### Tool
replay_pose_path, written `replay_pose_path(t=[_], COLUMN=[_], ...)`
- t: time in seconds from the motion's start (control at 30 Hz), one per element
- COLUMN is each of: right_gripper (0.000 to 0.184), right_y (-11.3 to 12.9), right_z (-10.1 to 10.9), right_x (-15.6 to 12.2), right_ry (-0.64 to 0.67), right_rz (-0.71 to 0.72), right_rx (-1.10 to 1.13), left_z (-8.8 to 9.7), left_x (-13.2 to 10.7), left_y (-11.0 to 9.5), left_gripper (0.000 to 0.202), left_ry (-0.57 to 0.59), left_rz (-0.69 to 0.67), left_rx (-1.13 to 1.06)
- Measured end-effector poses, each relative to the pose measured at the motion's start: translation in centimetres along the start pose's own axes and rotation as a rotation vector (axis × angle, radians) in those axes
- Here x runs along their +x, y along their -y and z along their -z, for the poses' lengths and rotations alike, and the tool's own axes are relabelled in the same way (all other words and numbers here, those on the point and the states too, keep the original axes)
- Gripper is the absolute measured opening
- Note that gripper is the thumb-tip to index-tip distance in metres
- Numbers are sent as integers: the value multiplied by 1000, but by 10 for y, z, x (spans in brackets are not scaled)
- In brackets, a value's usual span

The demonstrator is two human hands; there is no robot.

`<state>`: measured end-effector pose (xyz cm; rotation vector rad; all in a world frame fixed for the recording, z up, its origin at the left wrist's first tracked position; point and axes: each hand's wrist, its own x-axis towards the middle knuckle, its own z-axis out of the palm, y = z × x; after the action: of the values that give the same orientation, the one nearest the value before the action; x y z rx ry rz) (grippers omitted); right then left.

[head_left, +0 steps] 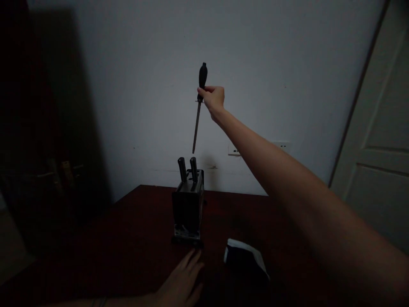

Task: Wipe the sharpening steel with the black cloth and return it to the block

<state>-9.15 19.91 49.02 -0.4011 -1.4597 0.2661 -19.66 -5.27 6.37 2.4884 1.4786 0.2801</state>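
Observation:
Above the knife block (187, 209), my right hand (213, 99) is closed around the lower handle of a sharpening steel (197, 123). The black handle points up, and the thin rod hangs down at a slight tilt, its tip just above the block in the picture. Two dark knife handles, a left one (182, 169) and a right one (193, 169), stick up out of the block's top. My left hand (183, 277) lies on the table with its fingers stretched out, the tips close to the block's front base. Whether they touch it I cannot tell.
The block stands on a dark red table (137, 238). A dark cloth-like thing with a white edge (246, 256) lies right of my left hand. Behind the table is a pale wall (143, 85) with sockets (234, 148). A door (380, 128) is at the right.

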Motion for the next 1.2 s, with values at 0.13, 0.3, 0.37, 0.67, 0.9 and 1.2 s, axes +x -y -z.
replay_pose_path(t=[0.13, 0.3, 0.37, 0.67, 0.9, 1.2], right_gripper=[21, 21, 22, 24, 26, 23], right_y=[-1, 0, -2, -8, -12, -10], right_z=[-11, -17, -18, -24, -23, -23], right_x=[-21, -49, -56, -77, -88, -92], right_ry=[31, 83, 101, 178, 233, 231], right_rz=[-45, -107, -120, -167, -170, -184], right_rx=[5, 44, 36, -4, -12, 2], left_z=[3, 9, 10, 12, 10, 13], left_x=[-2, -3, -3, -5, -5, -5], left_y=[-3, -12, -12, -14, -13, -14], left_gripper=[46, 44, 45, 45, 45, 44], left_ry=[-3, -15, -5, -37, -32, -20], left_rz=[25, 30, 34, 25, 41, 35], left_rx=[-1, -7, 5, -44, -46, -38])
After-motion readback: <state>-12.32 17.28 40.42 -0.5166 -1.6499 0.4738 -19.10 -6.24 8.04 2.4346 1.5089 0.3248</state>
